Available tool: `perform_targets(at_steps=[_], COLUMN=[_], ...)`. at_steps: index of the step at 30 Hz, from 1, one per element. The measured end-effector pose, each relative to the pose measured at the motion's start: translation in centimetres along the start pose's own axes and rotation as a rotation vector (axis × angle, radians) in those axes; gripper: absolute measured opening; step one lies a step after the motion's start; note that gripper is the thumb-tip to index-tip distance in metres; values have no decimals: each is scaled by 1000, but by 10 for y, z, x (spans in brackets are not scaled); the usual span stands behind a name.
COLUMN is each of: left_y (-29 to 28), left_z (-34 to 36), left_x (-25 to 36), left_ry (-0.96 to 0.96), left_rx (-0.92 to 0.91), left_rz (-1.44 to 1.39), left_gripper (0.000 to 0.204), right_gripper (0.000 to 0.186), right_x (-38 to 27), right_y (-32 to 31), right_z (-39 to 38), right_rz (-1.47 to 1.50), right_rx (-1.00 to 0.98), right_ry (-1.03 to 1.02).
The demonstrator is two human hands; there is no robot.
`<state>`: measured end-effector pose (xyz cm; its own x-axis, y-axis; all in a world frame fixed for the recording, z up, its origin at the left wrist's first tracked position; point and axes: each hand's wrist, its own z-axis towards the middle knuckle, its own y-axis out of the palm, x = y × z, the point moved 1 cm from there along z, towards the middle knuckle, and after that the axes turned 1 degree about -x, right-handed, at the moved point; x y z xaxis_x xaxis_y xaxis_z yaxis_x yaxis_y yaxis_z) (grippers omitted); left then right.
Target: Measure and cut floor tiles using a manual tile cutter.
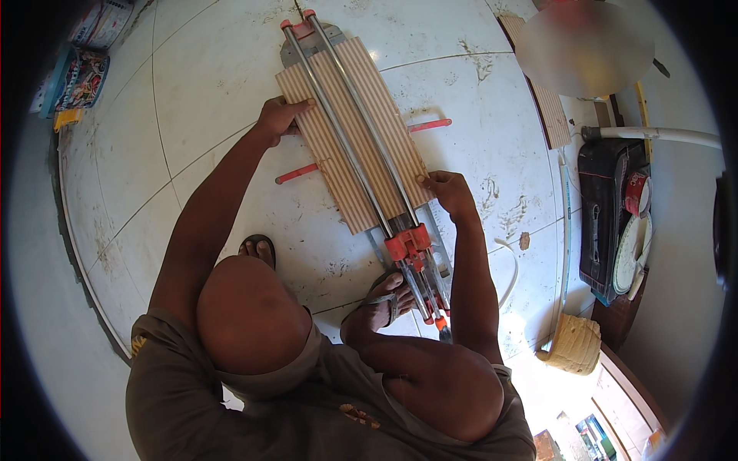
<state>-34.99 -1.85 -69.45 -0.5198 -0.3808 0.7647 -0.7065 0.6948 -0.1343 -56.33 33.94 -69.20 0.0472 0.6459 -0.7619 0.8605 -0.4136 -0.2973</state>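
A ribbed, brown-striped tile (350,138) lies on a manual tile cutter, under its two chrome rails (338,110). My left hand (281,120) grips the tile's upper left edge, thumb on top and the other fingers partly hidden at the edge. On the opposite long edge, near the lower right corner, my right hand (452,194) pinches the tile between thumb and fingers. The cutter's red carriage (408,243) sits at the near end of the rails, just beyond the tile, with its handle pointing toward me. Red support arms (429,125) stick out on both sides.
More ribbed tile pieces (547,115) lie at the right. Near the right wall are a black tool case (603,215), a red tape roll (636,192) and a yellowish sponge-like block (575,343). A bucket (83,81) stands far left. My sandalled foot (380,302) is beside the cutter.
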Motion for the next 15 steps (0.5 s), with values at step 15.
perform_targets(at_steps=[15], left_y=[-2], left_z=[5], left_x=[-6], left_ry=[0], left_rx=[2], left_rz=[19], left_gripper=[57], right_gripper=[37], right_x=[6], right_y=[-24], right_z=[-36], right_rz=[295], right_rx=[45], right_ry=[113])
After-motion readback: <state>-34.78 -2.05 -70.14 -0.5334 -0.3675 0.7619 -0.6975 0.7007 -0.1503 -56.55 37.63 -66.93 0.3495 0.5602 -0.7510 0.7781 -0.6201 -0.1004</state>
